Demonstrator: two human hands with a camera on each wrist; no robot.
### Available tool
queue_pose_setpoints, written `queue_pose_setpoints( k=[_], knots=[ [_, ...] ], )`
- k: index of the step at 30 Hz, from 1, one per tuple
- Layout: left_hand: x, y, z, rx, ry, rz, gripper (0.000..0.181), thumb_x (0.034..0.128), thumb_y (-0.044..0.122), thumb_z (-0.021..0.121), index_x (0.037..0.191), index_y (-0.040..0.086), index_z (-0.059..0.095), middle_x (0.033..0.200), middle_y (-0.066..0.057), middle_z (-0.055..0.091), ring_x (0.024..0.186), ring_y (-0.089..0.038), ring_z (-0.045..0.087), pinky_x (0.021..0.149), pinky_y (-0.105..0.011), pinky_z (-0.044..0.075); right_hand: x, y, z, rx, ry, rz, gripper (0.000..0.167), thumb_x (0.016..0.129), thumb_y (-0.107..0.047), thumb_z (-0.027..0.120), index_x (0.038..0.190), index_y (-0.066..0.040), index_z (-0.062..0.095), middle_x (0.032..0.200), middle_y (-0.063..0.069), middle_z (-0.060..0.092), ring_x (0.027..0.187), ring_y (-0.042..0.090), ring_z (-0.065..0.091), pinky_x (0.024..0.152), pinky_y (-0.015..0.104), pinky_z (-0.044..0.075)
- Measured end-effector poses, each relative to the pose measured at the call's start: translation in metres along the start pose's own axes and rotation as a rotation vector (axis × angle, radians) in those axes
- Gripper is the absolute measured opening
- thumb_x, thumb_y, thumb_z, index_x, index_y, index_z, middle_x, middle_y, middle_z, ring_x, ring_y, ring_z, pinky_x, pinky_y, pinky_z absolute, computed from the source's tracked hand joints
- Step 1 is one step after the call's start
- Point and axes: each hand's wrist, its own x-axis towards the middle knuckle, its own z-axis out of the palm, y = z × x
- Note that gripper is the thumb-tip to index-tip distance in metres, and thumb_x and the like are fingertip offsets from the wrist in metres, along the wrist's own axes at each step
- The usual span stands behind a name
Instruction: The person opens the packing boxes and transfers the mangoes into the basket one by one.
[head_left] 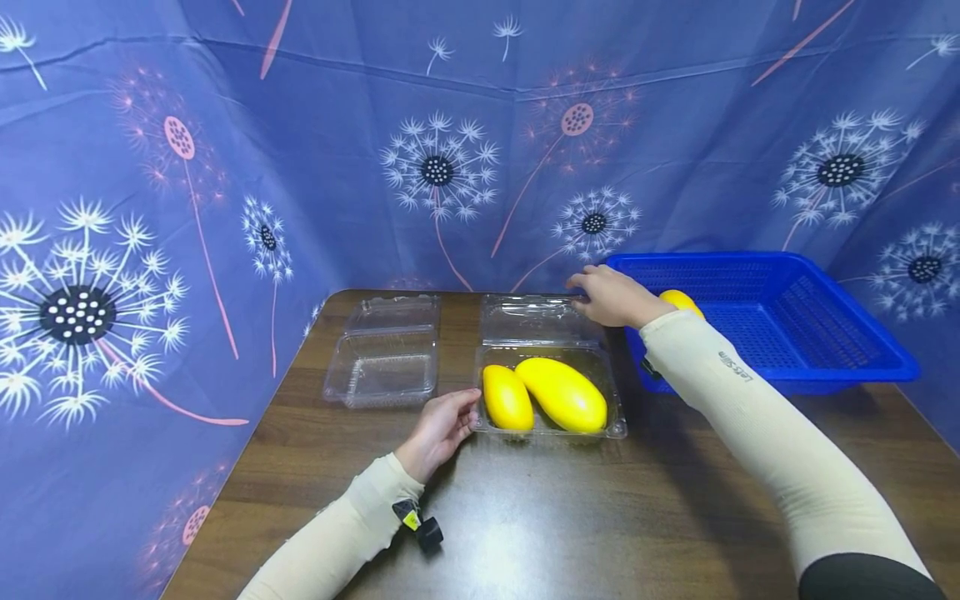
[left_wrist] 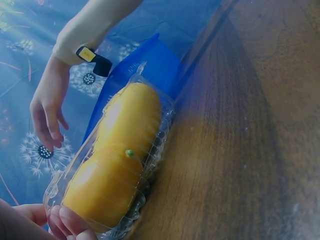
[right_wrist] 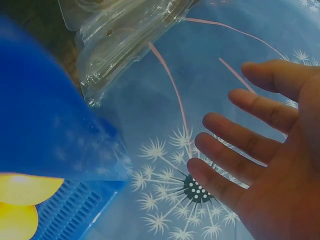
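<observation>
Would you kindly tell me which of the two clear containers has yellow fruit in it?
The container nearer the blue basket, touched by the left hand: two yellow fruits lie in it, while the farther container shows none.

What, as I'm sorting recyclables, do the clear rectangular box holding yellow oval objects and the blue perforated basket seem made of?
Clear rectangular box: probably thin, glossy plastic; see-through with sharp reflections and moulded ridges.
Blue perforated basket: likely rigid, satin-smooth plastic, given its even colour and regular holes.

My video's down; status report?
Left hand grips clear rectangular plastic box, hinged lid open, two smooth yellow mangoes inside. Right hand empty. Blue perforated plastic basket right of box, not blocking.
</observation>
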Motion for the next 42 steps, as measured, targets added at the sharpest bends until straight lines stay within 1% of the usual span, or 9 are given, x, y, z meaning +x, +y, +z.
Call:
queue_pose_setpoints(
  k=[6, 13, 17, 21, 23, 26, 32, 38, 42],
  knots=[
    [0.000, 0.000, 0.001, 0.002, 0.002, 0.000, 0.005, 0.0906, 0.010, 0.064, 0.090, 0.005, 0.062, 0.067, 0.004, 0.057, 0.055, -0.005, 0.050, 0.055, -0.014, 0.047, -0.004, -0.002, 0.002, 0.017, 0.000, 0.005, 0.038, 0.096, -0.021, 0.059, 0.130, -0.004, 0.058, 0.126, 0.021, 0.058, 0.117, 0.041, 0.053, 0.101, 0.058, 0.043],
    [0.001, 0.001, 0.001, -0.004, 0.007, 0.005, 0.006, 0.0907, 0.010, 0.064, 0.092, 0.004, 0.062, 0.067, 0.004, 0.056, 0.055, -0.005, 0.050, 0.054, -0.015, 0.047, -0.007, -0.003, 0.002, 0.026, 0.007, 0.011, 0.039, 0.096, -0.022, 0.059, 0.130, -0.003, 0.058, 0.128, 0.021, 0.058, 0.110, 0.037, 0.057, 0.097, 0.055, 0.047],
    [0.001, 0.001, 0.000, -0.012, 0.007, 0.006, 0.005, 0.0906, 0.009, 0.064, 0.087, 0.006, 0.063, 0.066, 0.004, 0.056, 0.055, -0.005, 0.050, 0.054, -0.015, 0.047, -0.010, -0.004, 0.003, 0.032, 0.029, 0.023, 0.038, 0.095, -0.023, 0.060, 0.129, -0.004, 0.058, 0.124, 0.019, 0.060, 0.094, 0.030, 0.059, 0.089, 0.050, 0.050],
    [0.001, 0.000, 0.000, -0.019, 0.011, 0.001, 0.011, 0.0904, 0.009, 0.064, 0.080, 0.009, 0.062, 0.065, 0.004, 0.056, 0.055, -0.006, 0.050, 0.054, -0.015, 0.047, -0.014, -0.006, 0.003, 0.042, 0.046, 0.028, 0.038, 0.095, -0.022, 0.061, 0.128, -0.004, 0.059, 0.121, 0.017, 0.062, 0.082, 0.024, 0.056, 0.081, 0.046, 0.049],
    [0.001, 0.000, -0.001, -0.020, 0.009, 0.002, 0.013, 0.0903, 0.009, 0.064, 0.078, 0.010, 0.062, 0.065, 0.004, 0.056, 0.055, -0.006, 0.050, 0.055, -0.015, 0.047, -0.016, -0.006, 0.003, 0.051, 0.053, 0.026, 0.038, 0.095, -0.022, 0.061, 0.128, -0.004, 0.059, 0.121, 0.017, 0.062, 0.081, 0.024, 0.056, 0.080, 0.045, 0.049],
    [0.001, 0.000, -0.001, -0.021, 0.006, 0.003, 0.013, 0.0901, 0.009, 0.064, 0.078, 0.010, 0.062, 0.065, 0.004, 0.056, 0.056, -0.006, 0.051, 0.056, -0.015, 0.047, -0.019, -0.007, 0.004, 0.059, 0.053, 0.027, 0.038, 0.095, -0.023, 0.060, 0.128, -0.004, 0.059, 0.121, 0.018, 0.062, 0.084, 0.025, 0.057, 0.081, 0.046, 0.050],
    [0.000, 0.000, -0.001, -0.016, 0.003, -0.002, 0.008, 0.0902, 0.008, 0.064, 0.082, 0.008, 0.061, 0.065, 0.004, 0.057, 0.055, -0.006, 0.051, 0.055, -0.015, 0.047, -0.025, -0.008, 0.006, 0.074, 0.037, 0.032, 0.038, 0.096, -0.024, 0.058, 0.130, -0.005, 0.058, 0.126, 0.020, 0.060, 0.089, 0.026, 0.059, 0.084, 0.047, 0.050],
    [0.000, 0.001, 0.000, -0.011, 0.006, -0.003, 0.009, 0.0902, 0.008, 0.063, 0.081, 0.008, 0.061, 0.066, 0.004, 0.056, 0.056, -0.006, 0.051, 0.055, -0.015, 0.047, -0.030, -0.010, 0.008, 0.073, 0.057, 0.026, 0.038, 0.095, -0.025, 0.060, 0.127, -0.004, 0.060, 0.124, 0.020, 0.061, 0.086, 0.026, 0.060, 0.078, 0.045, 0.053],
    [0.001, 0.001, -0.001, -0.023, -0.005, -0.001, 0.011, 0.0905, 0.007, 0.063, 0.080, 0.008, 0.061, 0.067, 0.003, 0.056, 0.057, -0.006, 0.050, 0.056, -0.015, 0.048, -0.032, -0.012, 0.009, 0.072, 0.062, 0.025, 0.037, 0.095, -0.024, 0.060, 0.126, -0.004, 0.061, 0.118, 0.019, 0.062, 0.078, 0.022, 0.059, 0.072, 0.041, 0.052]
  ],
)
